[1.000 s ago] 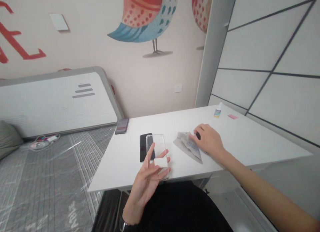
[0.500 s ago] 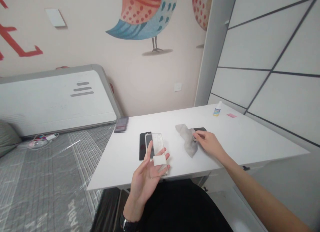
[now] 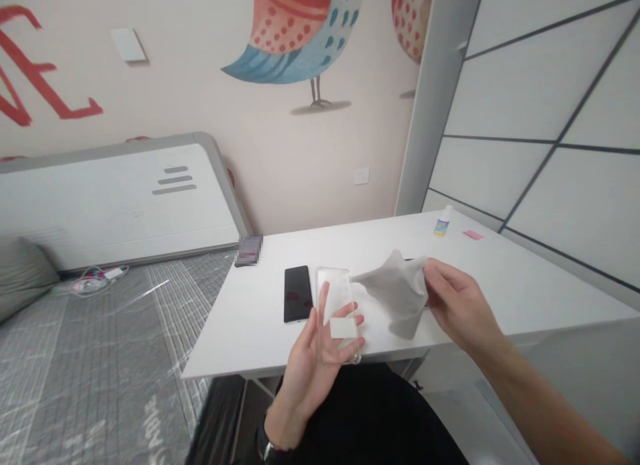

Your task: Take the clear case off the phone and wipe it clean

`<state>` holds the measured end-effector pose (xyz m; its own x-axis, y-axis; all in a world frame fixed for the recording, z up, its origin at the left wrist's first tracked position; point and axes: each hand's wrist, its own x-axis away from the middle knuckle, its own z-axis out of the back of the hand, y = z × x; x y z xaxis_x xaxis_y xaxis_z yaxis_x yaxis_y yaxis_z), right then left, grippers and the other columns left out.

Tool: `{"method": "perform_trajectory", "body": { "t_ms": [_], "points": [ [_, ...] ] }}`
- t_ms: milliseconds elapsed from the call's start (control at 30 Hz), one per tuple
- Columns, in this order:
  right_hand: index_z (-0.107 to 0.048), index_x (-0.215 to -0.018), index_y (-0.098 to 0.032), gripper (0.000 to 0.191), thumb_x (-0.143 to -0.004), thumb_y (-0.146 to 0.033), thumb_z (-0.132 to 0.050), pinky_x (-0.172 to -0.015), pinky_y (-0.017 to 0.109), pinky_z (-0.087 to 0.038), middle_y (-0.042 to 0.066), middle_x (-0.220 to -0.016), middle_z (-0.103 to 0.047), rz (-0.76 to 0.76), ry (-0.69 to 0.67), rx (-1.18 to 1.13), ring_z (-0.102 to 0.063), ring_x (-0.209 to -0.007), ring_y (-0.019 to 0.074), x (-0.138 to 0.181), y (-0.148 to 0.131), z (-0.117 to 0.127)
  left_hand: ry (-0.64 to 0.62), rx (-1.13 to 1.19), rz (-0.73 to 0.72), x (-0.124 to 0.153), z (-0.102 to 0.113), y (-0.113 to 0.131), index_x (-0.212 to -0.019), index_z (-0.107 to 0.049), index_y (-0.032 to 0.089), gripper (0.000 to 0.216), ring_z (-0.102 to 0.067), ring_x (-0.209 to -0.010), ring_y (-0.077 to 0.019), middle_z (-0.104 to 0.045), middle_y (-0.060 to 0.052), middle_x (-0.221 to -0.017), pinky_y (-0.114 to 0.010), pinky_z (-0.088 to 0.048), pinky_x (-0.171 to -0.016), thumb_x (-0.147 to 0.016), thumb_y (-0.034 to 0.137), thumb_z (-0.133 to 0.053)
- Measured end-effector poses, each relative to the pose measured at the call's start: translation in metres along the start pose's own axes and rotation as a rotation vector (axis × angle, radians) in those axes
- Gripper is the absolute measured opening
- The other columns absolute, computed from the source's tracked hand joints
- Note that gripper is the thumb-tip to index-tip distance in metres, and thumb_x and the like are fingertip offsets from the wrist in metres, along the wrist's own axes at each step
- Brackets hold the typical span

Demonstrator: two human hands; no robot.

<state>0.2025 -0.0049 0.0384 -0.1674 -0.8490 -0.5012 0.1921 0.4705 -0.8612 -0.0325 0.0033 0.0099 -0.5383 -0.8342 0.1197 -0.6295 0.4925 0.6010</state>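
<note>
My left hand [image 3: 320, 365] holds a clear phone case [image 3: 334, 298] by its edges, with a white rectangle showing on its lower part. Pinched in my right hand [image 3: 453, 298] is a grey cloth [image 3: 397, 291], hanging spread out just right of the case. A black smartphone [image 3: 297, 293] lies on the white table [image 3: 235, 341], left of the case. Behind the cloth a dark flat object is mostly hidden; only a sliver of its edge shows.
A small white bottle [image 3: 443, 221] with a coloured label stands at the far right, beside a pink slip [image 3: 473, 235]. At the back left corner lies a blurred dark object [image 3: 249, 250]. A white headboard-like panel [image 3: 110, 205] leans left of the table.
My right hand has lifted the crumpled cloth off the table, and it now hangs open. My left hand has moved the case right, away from over the smartphone. The view has shifted slightly.
</note>
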Motion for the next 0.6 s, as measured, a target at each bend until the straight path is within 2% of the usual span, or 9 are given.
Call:
{"method": "perform_trajectory", "body": {
  "t_ms": [67, 133, 167, 233, 333, 400, 467, 600],
  "points": [
    [-0.076, -0.099, -0.024, 0.033, -0.106, -0.044, -0.051, -0.08, 0.031, -0.062, 0.004, -0.094, -0.077, 0.164, -0.239, 0.169, -0.074, -0.089, 0.0213, 0.013, -0.008, -0.017, -0.002, 0.046, 0.014, -0.002, -0.007, -0.008, -0.16, -0.033, 0.038, 0.056, -0.071, -0.114, -0.0217, -0.068, -0.01, -0.138, -0.037, -0.056, -0.097, -0.106, 0.044, -0.047],
    [-0.072, -0.127, -0.022, 0.034, -0.109, -0.03, -0.045, -0.1, 0.037, -0.058, 0.008, -0.122, -0.077, 0.373, -0.447, 0.455, -0.07, -0.116, 0.0234, 0.024, -0.006, -0.036, 0.062, 0.107, 0.023, -0.004, -0.011, -0.016, -0.155, -0.045, 0.035, 0.046, -0.071, -0.111, -0.017, -0.071, -0.006, -0.134, -0.03, -0.054, -0.098, -0.108, 0.035, -0.043],
    [-0.067, -0.135, -0.016, 0.038, -0.109, -0.025, -0.041, -0.104, 0.04, -0.057, 0.011, -0.131, -0.073, 0.478, -0.47, 0.609, -0.068, -0.122, 0.0246, 0.028, -0.002, -0.046, 0.109, 0.135, 0.032, -0.004, -0.011, -0.02, -0.15, -0.053, 0.031, 0.043, -0.071, -0.109, -0.015, -0.074, -0.005, -0.129, -0.027, -0.053, -0.098, -0.109, 0.03, -0.041],
    [-0.061, -0.141, -0.006, 0.042, -0.108, -0.02, -0.038, -0.107, 0.048, -0.055, 0.018, -0.137, -0.069, 0.613, -0.41, 0.876, -0.065, -0.127, 0.0296, 0.031, 0.01, -0.063, 0.183, 0.172, 0.048, -0.004, -0.01, -0.028, -0.136, -0.067, 0.022, 0.041, -0.072, -0.104, -0.014, -0.079, -0.006, -0.114, -0.024, -0.052, -0.098, -0.109, 0.025, -0.036],
    [-0.055, -0.145, -0.004, 0.046, -0.108, -0.022, -0.037, -0.109, 0.058, -0.049, 0.018, -0.143, -0.064, 0.613, -0.292, 1.082, -0.061, -0.131, 0.0347, 0.032, 0.025, -0.081, 0.184, 0.196, 0.048, -0.002, -0.006, -0.032, -0.118, -0.077, 0.017, 0.045, -0.073, -0.102, -0.0159, -0.081, -0.007, -0.102, -0.027, -0.054, -0.096, -0.11, 0.028, -0.034],
    [-0.052, -0.147, -0.005, 0.047, -0.108, -0.026, -0.037, -0.112, 0.06, -0.044, 0.017, -0.147, -0.062, 0.569, -0.263, 1.111, -0.059, -0.134, 0.0346, 0.035, 0.027, -0.088, 0.163, 0.205, 0.047, -0.002, -0.002, -0.029, -0.113, -0.079, 0.018, 0.044, -0.074, -0.099, -0.0158, -0.082, -0.006, -0.1, -0.027, -0.055, -0.096, -0.109, 0.029, -0.036],
    [-0.054, -0.146, -0.005, 0.048, -0.109, -0.03, -0.037, -0.114, 0.058, -0.04, 0.015, -0.148, -0.061, 0.557, -0.279, 1.095, -0.057, -0.135, 0.0331, 0.043, 0.025, -0.093, 0.147, 0.212, 0.033, -0.003, 0.002, -0.024, -0.118, -0.077, 0.02, 0.041, -0.074, -0.1, -0.0152, -0.082, -0.005, -0.101, -0.027, -0.053, -0.099, -0.108, 0.026, -0.038],
    [-0.056, -0.144, -0.012, 0.049, -0.111, -0.041, -0.035, -0.12, 0.053, -0.031, 0.008, -0.148, -0.062, 0.6, -0.417, 0.998, -0.057, -0.135, 0.0277, 0.061, 0.021, -0.091, 0.106, 0.2, -0.059, -0.007, 0.009, -0.02, -0.137, -0.067, 0.026, 0.041, -0.071, -0.116, -0.0179, -0.08, -0.005, -0.115, -0.03, -0.047, -0.111, -0.105, 0.021, -0.043]
  ]
}}
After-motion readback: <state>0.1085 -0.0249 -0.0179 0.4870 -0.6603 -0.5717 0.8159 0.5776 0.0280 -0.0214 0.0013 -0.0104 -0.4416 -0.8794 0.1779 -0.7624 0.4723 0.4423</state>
